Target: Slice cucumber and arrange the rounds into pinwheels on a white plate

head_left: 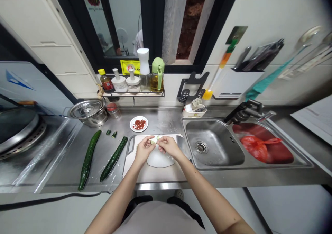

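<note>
In the head view, both your hands meet over the cutting board [140, 177] on the worktop [166, 119], directly in front of you. Your left hand [144, 149] pinches a small pale green piece [153, 142] at its fingertips; your right hand [168, 146] has its fingers curled in against it, though you cannot tell whether they grip it too. The piece sits between the two sets of fingertips, above the board (its long axis is too small to read). Two dark green cucumbers, the nearer one [113, 159] and the farther one [89, 161], lie left of the board, apart from both hands. Your left hand is closer to them, and both point lengthwise away from you, leaning right at the far end. Beyond the board's far edge stands a white dish [131, 126] of chopped red bits
</note>
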Available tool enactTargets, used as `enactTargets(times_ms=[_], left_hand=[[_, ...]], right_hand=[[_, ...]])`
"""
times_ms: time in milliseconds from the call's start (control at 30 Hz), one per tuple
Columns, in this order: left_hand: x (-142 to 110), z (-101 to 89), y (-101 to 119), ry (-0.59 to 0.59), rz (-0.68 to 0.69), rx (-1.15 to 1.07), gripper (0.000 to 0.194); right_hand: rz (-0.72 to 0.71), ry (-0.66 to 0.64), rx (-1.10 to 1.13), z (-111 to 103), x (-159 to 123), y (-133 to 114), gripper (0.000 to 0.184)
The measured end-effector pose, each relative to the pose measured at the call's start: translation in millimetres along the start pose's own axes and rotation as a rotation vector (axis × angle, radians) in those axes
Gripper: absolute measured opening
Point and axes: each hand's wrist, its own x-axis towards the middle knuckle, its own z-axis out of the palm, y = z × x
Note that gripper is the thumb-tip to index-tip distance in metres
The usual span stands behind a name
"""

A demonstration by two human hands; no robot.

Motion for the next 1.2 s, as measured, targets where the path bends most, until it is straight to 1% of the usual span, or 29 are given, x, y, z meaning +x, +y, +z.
enactTargets(times_ms=[133, 233, 367, 467, 567, 700, 900, 1000, 1200], left_hand=[[6, 0.7, -8, -0.017, 0.011, 0.084, 0.025], [14, 3.2, -13, -0.011, 0.005, 0.107, 0.024], [35, 8.8, -25, -0.036, -0.018, 0.170, 0.022], [53, 13.7, -38, -0.051, -0.072, 0.336, 0.018], [64, 18.0, -51, -0.066, -0.136, 0.536, 0.016], [67, 21.9, -60, -0.065, -0.195, 0.703, 0.016], [67, 26.9, -63, -0.055, -0.233, 0.858, 0.011], [68, 29.2, -62, -0.061, -0.223, 0.906, 0.009], [69, 32.7, -61, -0.066, -0.225, 0.988, 0.012]], right_hand=[[-0.039, 0.003, -0.066, -4, 7, 10, 0.013], [-0.077, -0.004, -0.142, -11, 16, 15, 0.009], [-0.131, 0.023, -0.350, -27, 36, 18, 0.010], [-0.141, 0.069, -0.562, -35, 49, 20, 0.012], [-0.125, 0.109, -0.756, -37, 58, 25, 0.013], [-0.084, 0.092, -0.929, -33, 63, 36, 0.017], [-0.019, 0.044, -1.119, -29, 69, 48, 0.022], [-0.013, 0.021, -1.166, -29, 73, 51, 0.025], [-0.017, -0.015, -1.195, -28, 77, 56, 0.026]])
